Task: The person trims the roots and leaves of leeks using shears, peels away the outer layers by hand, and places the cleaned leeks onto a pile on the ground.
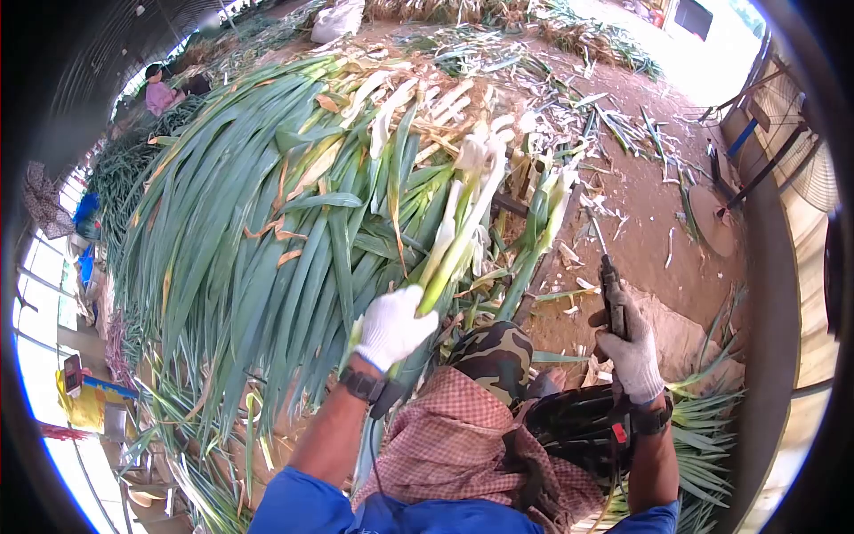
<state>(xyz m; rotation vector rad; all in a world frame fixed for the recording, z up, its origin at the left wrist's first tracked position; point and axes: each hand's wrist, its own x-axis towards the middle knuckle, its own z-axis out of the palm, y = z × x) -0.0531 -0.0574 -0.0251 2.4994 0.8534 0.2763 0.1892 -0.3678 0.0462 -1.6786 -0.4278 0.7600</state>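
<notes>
My left hand (pixel 397 326), in a white knit glove, is closed around the green part of a leek (pixel 466 233). The leek's pale root end points up and away from me. My right hand (pixel 633 354), also gloved, grips an air blow gun (pixel 612 289) with a dark body and a thin metal nozzle pointing away from me. The nozzle is apart from the held leek. Left of my left hand lies a large heap of leeks (pixel 240 214), long green leaves hanging towards me. Another leek (pixel 540 233) rests between my two hands, beyond my knee.
Peeled scraps (pixel 614 200) litter the dirt floor. A round plate-like stand base (pixel 712 221) and a fan (pixel 811 173) stand at the right wall. More leek leaves (pixel 703 445) lie beside my right leg. A person (pixel 160 93) sits at the far left. A white sack (pixel 338 20) is at the back.
</notes>
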